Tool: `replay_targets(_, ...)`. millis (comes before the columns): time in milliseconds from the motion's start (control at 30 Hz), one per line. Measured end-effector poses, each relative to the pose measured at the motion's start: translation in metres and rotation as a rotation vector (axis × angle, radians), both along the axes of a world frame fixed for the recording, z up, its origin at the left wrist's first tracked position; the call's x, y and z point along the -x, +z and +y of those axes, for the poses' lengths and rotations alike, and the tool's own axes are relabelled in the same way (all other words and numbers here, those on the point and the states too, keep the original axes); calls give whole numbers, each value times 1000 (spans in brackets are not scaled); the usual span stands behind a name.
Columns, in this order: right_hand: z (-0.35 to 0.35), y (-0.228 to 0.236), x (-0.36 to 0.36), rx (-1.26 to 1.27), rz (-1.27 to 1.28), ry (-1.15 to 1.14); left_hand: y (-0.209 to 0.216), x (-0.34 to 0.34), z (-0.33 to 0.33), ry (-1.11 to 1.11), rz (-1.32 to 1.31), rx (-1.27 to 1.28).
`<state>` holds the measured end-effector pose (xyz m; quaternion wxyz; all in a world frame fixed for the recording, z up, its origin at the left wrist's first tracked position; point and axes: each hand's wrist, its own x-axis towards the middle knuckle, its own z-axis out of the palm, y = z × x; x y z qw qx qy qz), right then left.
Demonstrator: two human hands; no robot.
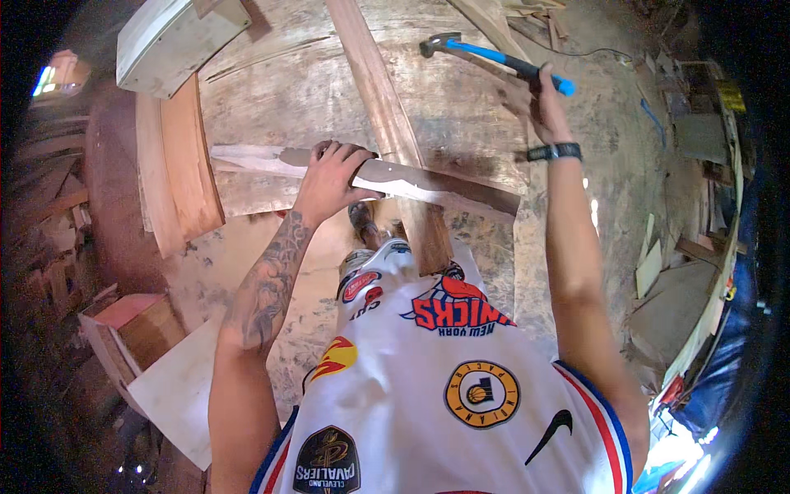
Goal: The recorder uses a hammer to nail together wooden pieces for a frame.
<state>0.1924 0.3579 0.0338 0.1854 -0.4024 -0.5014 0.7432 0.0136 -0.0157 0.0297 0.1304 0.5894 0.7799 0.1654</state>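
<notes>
A flat board (448, 189), grey-brown with a pale ragged strip along it, lies crosswise in front of my body. My left hand (333, 177) is closed over its middle, fingers across the upper edge and thumb on the near side. Under or against this board runs a long wooden plank (370, 78), reaching from the far edge back toward my shirt. How the two are joined is hidden. Out to the right, my right hand (549, 107) grips a claw hammer (485, 54) by its blue and black handle. The dark hammer head points left, raised above the surface.
Beneath everything is a stained plywood surface (280, 70). A pale box-shaped wooden piece (181, 45) stands at the far left, near stacked boards (185, 156). Closer on the left are an open wooden box (144, 333) and a white panel (185, 395). Wood scraps (679, 305) line the right side.
</notes>
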Motion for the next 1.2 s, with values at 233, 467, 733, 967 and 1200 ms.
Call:
replay_targets(233,-106,64,-91,-1132,-384,238,13,0,-1,9,-58,-52)
replay_targets(467,-242,43,-120,-814,-466,354,10,-3,-2,-12,-61,-94)
replay_targets(733,-281,-7,-112,-559,-429,409,2,3,3,-7,-70,-143)
replay_targets(967,-298,-25,-119,-493,-550,386,-3,-4,-1,10,-54,-172)
replay_targets(1200,-305,-12,-116,-543,-513,306,-7,-10,-2,36,-29,-173)
